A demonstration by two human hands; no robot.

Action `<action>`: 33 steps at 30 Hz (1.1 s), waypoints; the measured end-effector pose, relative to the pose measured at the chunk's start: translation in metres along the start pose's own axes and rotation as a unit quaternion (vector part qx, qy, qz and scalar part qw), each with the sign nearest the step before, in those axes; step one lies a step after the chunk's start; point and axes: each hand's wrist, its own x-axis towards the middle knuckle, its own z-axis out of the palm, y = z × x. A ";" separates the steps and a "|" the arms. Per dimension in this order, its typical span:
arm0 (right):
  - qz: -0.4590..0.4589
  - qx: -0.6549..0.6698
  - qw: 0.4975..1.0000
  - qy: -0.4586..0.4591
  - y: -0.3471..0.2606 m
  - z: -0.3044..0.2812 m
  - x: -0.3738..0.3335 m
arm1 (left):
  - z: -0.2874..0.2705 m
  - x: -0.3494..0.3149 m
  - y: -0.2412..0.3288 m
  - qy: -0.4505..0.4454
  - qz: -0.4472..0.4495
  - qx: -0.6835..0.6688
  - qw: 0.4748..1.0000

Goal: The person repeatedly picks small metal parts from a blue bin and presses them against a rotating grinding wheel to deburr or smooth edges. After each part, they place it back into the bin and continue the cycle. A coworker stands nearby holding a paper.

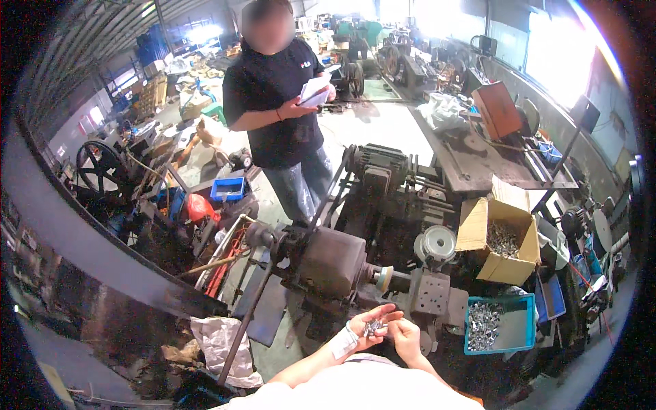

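Palm up and cupped, my left hand (357, 324) holds several small shiny metal parts (374, 329). A white wrap covers that wrist. Close beside it, my right hand (407, 337) is closed with its fingers curled toward the parts; whatever it grips is hidden. Both hands are in front of a dark, grimy machine (333, 260), whose spindle carries a pale round wheel (384, 279). To the right of my hands, a teal plastic bin (509, 335) holds many similar shiny metal parts on its left side.
An open cardboard box (506, 270) of small metal parts stands behind the bin. Beyond the machine, a person (280, 89) in a dark shirt holds papers. A metal rod (249, 321) slants up at left, near crumpled paper (222, 348). A metal workbench (482, 157) stands at the back right.
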 end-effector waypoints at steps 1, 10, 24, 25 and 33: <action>-0.004 0.003 1.000 0.010 0.005 0.002 -0.001 | 0.000 0.000 0.000 0.006 -0.003 0.013 1.000; -0.077 -0.166 0.982 0.036 -0.010 -0.002 -0.001 | -0.010 0.005 -0.002 -0.009 -0.013 0.020 1.000; -0.228 -0.324 0.917 0.041 -0.016 -0.002 0.014 | -0.026 0.010 -0.011 0.137 0.011 0.111 0.984; -0.236 -0.328 0.914 0.037 -0.017 -0.002 0.014 | -0.028 0.010 -0.010 0.139 0.015 0.109 0.984; -0.248 -0.348 0.903 0.045 -0.027 -0.003 0.018 | -0.026 0.005 -0.007 0.071 0.005 0.043 0.997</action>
